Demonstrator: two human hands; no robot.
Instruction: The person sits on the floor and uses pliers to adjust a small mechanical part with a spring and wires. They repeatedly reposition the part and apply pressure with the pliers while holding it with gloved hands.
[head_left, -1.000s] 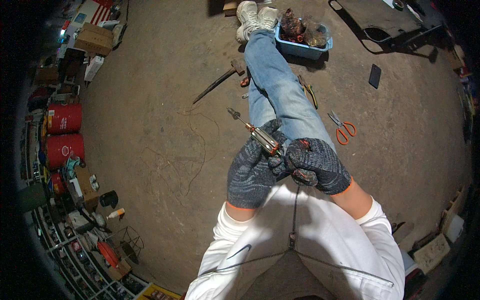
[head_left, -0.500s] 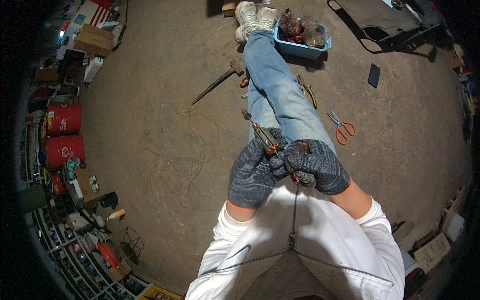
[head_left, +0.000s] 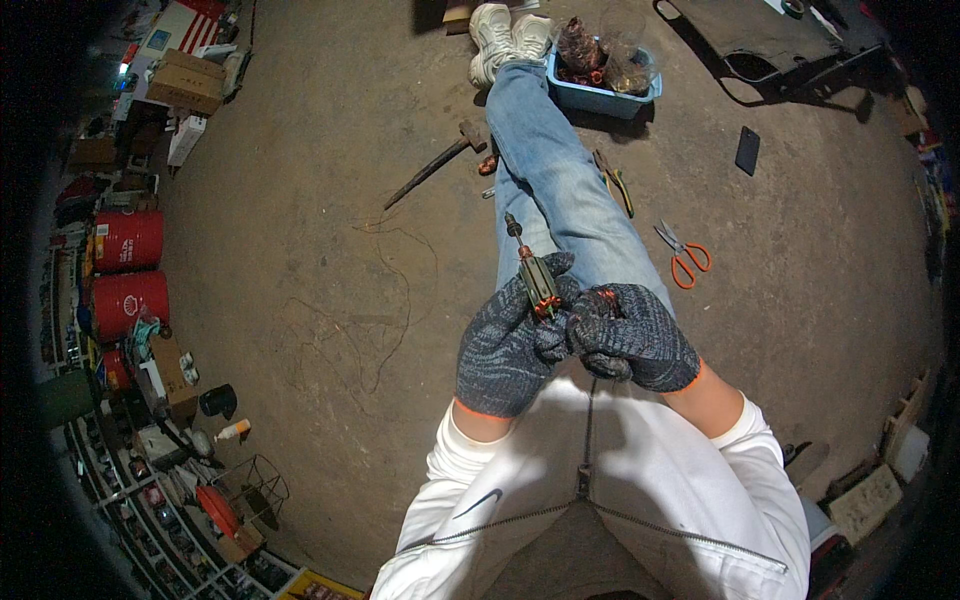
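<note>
Over my lap, my left hand [head_left: 508,345] in a grey knit glove grips a motor armature [head_left: 538,283]. Its shaft points away from me, and orange copper windings show at both ends of its dark grooved core. Right beside it, my gloved right hand [head_left: 635,335] is closed with its fingers curled in, close to the near end of the armature. A bit of copper-coloured wire [head_left: 607,294] shows at the top of that fist; the rest of what it holds is hidden.
Loose thin wire [head_left: 405,310] lies on the floor at left, near a hammer [head_left: 435,172]. Pliers [head_left: 614,183], orange-handled scissors [head_left: 683,254] and a phone [head_left: 747,151] lie right of my legs. A blue bin [head_left: 605,98] of copper scrap stands by my shoes.
The armature has turned more upright in my left hand, its shaft end swinging rightward. My right hand's fingers have curled further, and the reddish wire below them no longer shows.
</note>
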